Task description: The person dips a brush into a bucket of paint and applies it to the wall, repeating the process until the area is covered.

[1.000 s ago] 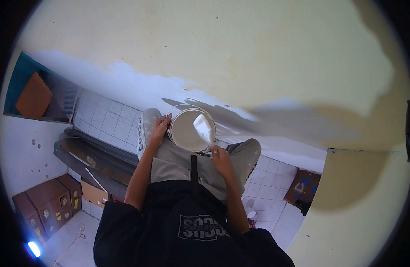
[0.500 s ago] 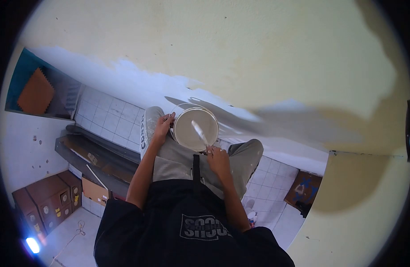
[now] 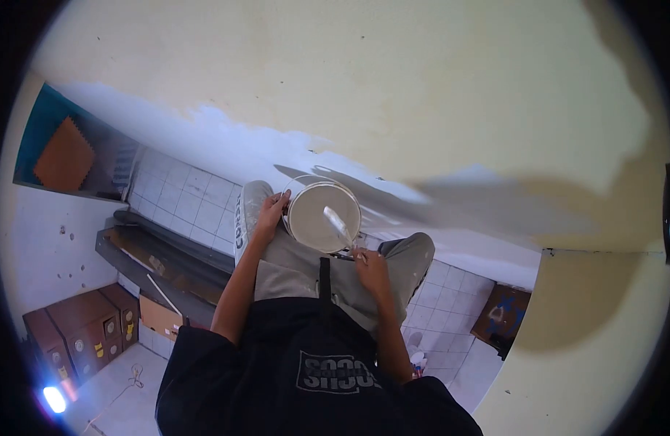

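Observation:
A round paint bucket [image 3: 306, 227] with a thin wire handle sits between the knees, pale paint inside it. My left hand [image 3: 271, 209] is closed on the bucket's left rim, by the wire handle. In my right hand [image 3: 371, 267] is a paintbrush [image 3: 339, 224], gripped by its handle at the near right of the bucket. The brush's white-coated bristles point up and left, over the bucket's opening.
Ahead rises a yellowish wall [image 3: 458, 87] with a white painted band [image 3: 262, 142] along its lower part. A long dark box-like piece [image 3: 160, 258] lies at left, near brown cabinets [image 3: 84, 330]. White floor tiles [image 3: 178, 192] show around. A brown board [image 3: 500, 314] is at right.
My right hand and the paintbrush have shifted slightly right and toward my body. The whole view has moved a little; my left hand keeps its hold on the bucket.

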The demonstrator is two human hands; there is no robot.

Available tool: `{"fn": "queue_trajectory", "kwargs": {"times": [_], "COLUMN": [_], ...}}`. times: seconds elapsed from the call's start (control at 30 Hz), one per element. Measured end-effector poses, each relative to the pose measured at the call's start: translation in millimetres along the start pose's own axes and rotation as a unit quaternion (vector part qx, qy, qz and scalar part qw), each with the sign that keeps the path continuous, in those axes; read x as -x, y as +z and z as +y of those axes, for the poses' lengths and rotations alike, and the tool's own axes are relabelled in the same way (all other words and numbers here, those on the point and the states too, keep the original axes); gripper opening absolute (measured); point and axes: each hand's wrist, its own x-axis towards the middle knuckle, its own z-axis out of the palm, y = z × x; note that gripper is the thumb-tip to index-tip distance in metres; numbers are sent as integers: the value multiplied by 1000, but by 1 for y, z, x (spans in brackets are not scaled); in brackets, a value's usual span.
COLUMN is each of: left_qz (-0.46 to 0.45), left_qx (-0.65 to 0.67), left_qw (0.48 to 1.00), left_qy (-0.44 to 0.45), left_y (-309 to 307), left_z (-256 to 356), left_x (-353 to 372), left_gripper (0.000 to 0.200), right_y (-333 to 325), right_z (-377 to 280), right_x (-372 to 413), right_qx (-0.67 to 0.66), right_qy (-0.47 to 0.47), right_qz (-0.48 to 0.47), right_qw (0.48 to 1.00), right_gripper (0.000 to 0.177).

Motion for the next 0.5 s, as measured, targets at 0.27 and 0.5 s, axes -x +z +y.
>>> {"fn": "queue_trajectory", "kwargs": {"times": [0.27,0.5], "left_qz": [15,34], "left_qx": [0,1], "left_qw": [1000,999], "left_qy": [-25,-30], "left_y": [2,8], "left_z": [5,15], "left_x": [9,21], "left_gripper": [35,31], "right_y": [-5,-13], "right_z": [-5,-13], "right_x": [8,10], "right_qx": [1,-19], "right_qy": [11,8], "right_qz": [26,48], "right_qw": [1000,999], "right_gripper": [36,33]}}
